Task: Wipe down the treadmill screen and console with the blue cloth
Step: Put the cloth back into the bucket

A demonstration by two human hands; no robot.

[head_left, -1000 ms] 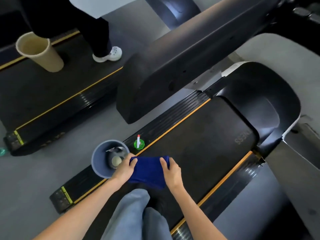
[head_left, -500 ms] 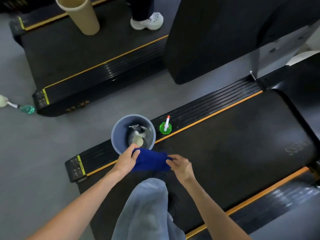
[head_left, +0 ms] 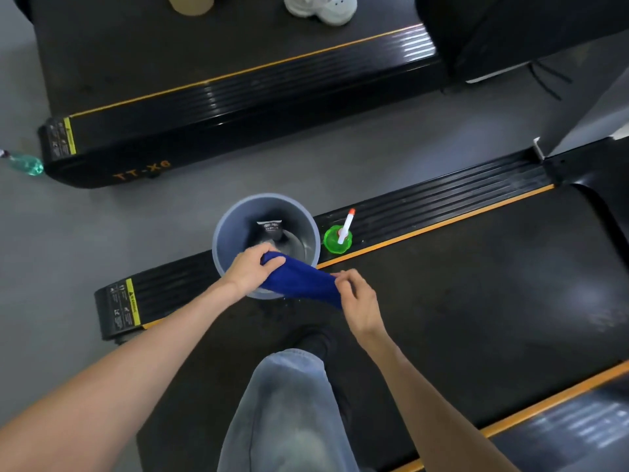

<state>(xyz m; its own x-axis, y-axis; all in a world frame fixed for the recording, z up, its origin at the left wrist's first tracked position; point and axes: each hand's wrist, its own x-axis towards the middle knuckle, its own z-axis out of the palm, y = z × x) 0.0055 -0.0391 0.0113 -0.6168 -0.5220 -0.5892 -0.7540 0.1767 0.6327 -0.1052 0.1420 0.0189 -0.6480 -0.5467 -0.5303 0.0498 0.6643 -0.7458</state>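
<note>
Moved over the rim of the round grey plastic bucket [head_left: 231,226], the soft blue cloth [head_left: 299,284] now hangs between the left hand [head_left: 248,272], curled round one end, and the right hand [head_left: 359,301], pinching the other; it looks light, floppy, maybe wet, so hold its ends.

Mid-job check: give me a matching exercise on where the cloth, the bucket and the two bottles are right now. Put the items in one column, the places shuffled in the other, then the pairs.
Column 1
1. blue cloth
2. grey bucket
3. green bottle
4. teal bottle

Column 2
A. on the floor by the rear corner of the far treadmill
B. held between the left hand and the right hand
C. upright on the near treadmill's side rail
D. open-topped, directly below the left hand

Pairs: 1-B, 2-D, 3-C, 4-A
</note>
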